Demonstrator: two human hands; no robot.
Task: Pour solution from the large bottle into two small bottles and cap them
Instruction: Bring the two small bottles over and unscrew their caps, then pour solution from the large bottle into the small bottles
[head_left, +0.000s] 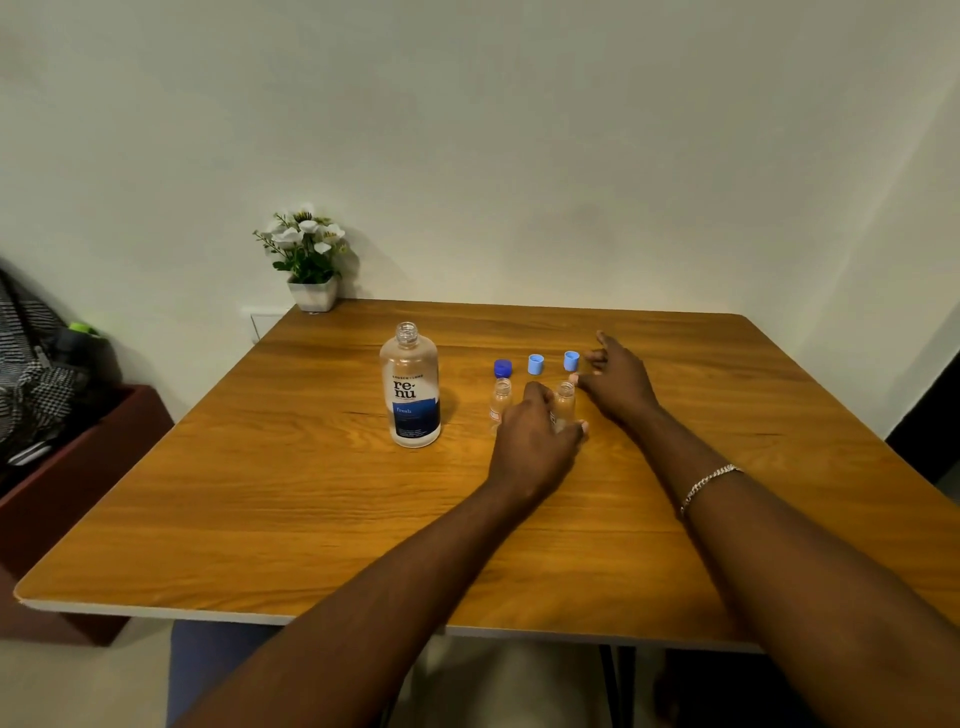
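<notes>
Large bottle: upright on the desk, left of centre, uncapped. The label reads "re-nu" and "fresh"; the smaller print is too fine to read. Left small bottle and right small bottle stand uncapped to its right. Behind them, in a row: dark blue cap, middle light blue cap, right light blue cap.

Left hand: fingers curled round the right small bottle. Right hand: just beside the right light blue cap, fingers loosely spread, holding nothing; contact with the cap cannot be told. Bracelet on the right wrist.

Desk: wood-grain top, pale edge, against an off-white wall. White flower pot at its far left corner. Dark red cabinet at left.
</notes>
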